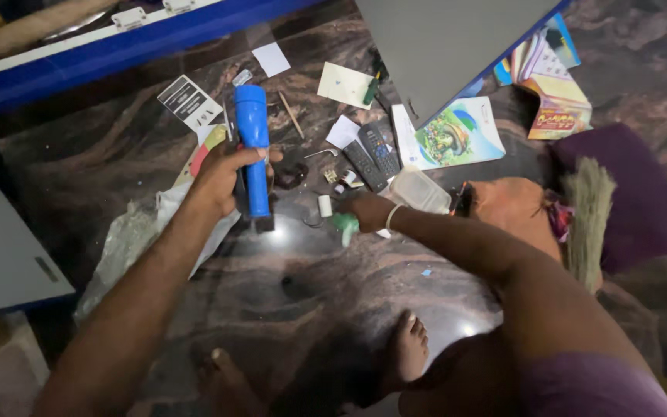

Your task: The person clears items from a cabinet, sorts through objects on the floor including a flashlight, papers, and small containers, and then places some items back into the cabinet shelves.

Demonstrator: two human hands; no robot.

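Observation:
My left hand (221,179) grips a long blue plastic torch (253,143), held upright above the dark marbled floor (295,278), with its dark lower end just under my fingers. My right hand (366,211) reaches out low over the floor and holds a small green piece (347,226). Just left of that hand stands a small white cylinder (324,205). Two dark remote controls (373,154) lie a little beyond my right hand.
Loose papers (344,83), a pencil (290,114) and small parts litter the floor. A clear plastic box (420,190), colourful booklets (458,133), a broom (588,216) and a purple cushion (634,193) lie right. A crumpled plastic bag (129,239) lies left. My bare foot (409,346) rests below.

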